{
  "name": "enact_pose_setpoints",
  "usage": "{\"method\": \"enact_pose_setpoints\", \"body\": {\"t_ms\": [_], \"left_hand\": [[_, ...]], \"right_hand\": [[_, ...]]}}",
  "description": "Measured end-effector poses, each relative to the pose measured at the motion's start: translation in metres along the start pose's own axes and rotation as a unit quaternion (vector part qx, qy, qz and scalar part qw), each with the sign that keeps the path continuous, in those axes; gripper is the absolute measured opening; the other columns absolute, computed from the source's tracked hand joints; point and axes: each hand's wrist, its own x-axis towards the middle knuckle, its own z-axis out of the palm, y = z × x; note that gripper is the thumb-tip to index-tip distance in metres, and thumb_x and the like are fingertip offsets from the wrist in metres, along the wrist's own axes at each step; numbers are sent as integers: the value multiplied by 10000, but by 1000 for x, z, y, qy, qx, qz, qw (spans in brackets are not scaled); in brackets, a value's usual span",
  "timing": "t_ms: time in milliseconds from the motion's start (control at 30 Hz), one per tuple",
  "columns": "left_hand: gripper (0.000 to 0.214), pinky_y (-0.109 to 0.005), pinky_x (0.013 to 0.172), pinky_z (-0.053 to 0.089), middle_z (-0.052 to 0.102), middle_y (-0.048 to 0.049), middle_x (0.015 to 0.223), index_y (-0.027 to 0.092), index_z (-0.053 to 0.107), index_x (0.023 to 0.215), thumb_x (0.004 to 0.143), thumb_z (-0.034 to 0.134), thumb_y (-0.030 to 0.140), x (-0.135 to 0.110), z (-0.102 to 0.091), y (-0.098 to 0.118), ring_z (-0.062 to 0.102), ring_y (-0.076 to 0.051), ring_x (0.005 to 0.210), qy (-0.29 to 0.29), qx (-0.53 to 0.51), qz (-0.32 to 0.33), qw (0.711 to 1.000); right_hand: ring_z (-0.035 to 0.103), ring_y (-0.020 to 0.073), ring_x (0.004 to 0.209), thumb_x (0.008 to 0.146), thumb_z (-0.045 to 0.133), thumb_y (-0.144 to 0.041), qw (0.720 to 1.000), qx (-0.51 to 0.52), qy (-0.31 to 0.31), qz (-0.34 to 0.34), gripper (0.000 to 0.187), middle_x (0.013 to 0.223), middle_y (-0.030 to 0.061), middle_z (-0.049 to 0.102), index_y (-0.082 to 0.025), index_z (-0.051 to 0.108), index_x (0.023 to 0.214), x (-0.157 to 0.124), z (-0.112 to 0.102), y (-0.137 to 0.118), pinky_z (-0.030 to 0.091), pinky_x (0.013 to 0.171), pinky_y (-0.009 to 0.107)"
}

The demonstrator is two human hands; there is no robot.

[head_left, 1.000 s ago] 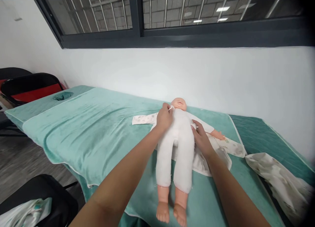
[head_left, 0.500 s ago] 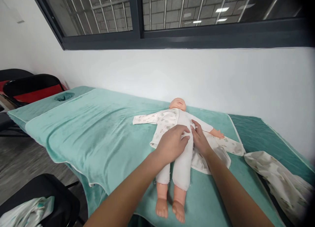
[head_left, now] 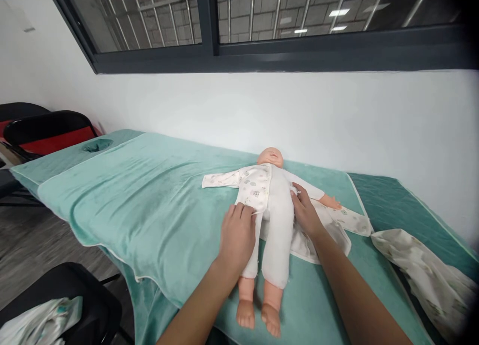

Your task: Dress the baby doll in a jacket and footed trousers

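Note:
A baby doll lies on its back, with a white padded body and bare feet towards me. One half of a printed baby shirt covers the doll's chest on the left. The shirt's other half is spread out flat on the right, under the doll's bare-handed arm. My left hand is closed on the shirt's lower front corner, where a thin white tie shows at the fingertips. My right hand rests against the doll's side with fingers curled; a small white bit shows there, mostly hidden.
A green cover drapes the massage table, which has a face hole at its far left. Crumpled printed cloth lies at the right edge. A black chair holding cloth stands front left. Behind are a white wall and a window.
My left hand has moved from the doll's middle leftwards and down to the shirt's front corner, drawing the fabric flatter. The right hand has stayed at the doll's side.

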Motion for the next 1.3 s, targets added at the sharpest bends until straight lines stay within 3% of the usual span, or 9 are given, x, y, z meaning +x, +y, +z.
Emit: {"method": "enact_pose_setpoints", "body": {"t_ms": [233,333,433,500,633,800,1033,1300], "left_hand": [[201,-404,786,473,619,-72,942,210,593,1006,970,399,169,0,3,14,551,-233,860,-65,-22,137,988],[203,-370,808,483,626,-53,938,219,598,977,990,396,212,1,-4,13,573,-204,879,-71,-112,120,984],[181,-317,826,486,637,-34,957,235,591,975,994,411,243,4,-8,1,591,-168,912,-17,-230,67,971],[173,-304,813,487,647,-30,980,243,590,978,987,418,255,8,-3,-16,599,-160,916,29,-257,-1,966],[206,-346,848,498,653,-72,1090,225,574,1108,942,455,252,22,23,-69,609,-203,1010,80,-192,-130,969],[468,-435,992,440,644,-141,1247,186,462,1375,913,479,261,48,37,-118,573,-279,1180,30,-57,-155,986],[650,-507,1014,391,600,-223,1307,118,279,1532,916,412,279,72,29,-133,509,-348,1261,-35,88,-223,970],[664,-527,1054,368,559,-208,1394,90,293,1519,899,403,300,85,29,-150,388,-342,1385,-31,116,-247,961]], "right_hand": [[589,274,1126,899,429,-642,1000,-7,11,-18,655,1297,92,596,-263,431,1433,1,0,1,463,1001,457],[592,271,1128,902,430,-646,1000,-6,10,-7,660,1350,101,571,-256,431,1435,0,0,-1,456,1008,448],[589,269,1142,902,433,-649,1000,-5,9,-6,659,1374,94,561,-269,428,1440,0,0,-1,464,997,437],[581,270,1159,903,432,-653,1000,-2,8,-5,657,1405,90,541,-276,426,1441,0,0,0,467,995,436],[554,275,1208,902,439,-655,1000,8,3,-6,653,1438,84,516,-286,427,1440,0,0,0,464,1002,435],[536,284,1233,902,441,-663,1000,16,1,7,667,1471,91,483,-278,418,1446,-1,0,-3,412,1063,461],[495,275,1290,908,437,-660,1000,20,0,8,658,1467,89,487,-275,420,1441,-3,0,-5,365,1112,440],[499,268,1293,907,450,-648,1000,22,2,0,651,1450,84,507,-282,422,1445,-3,-1,-2,358,1123,440]]}}
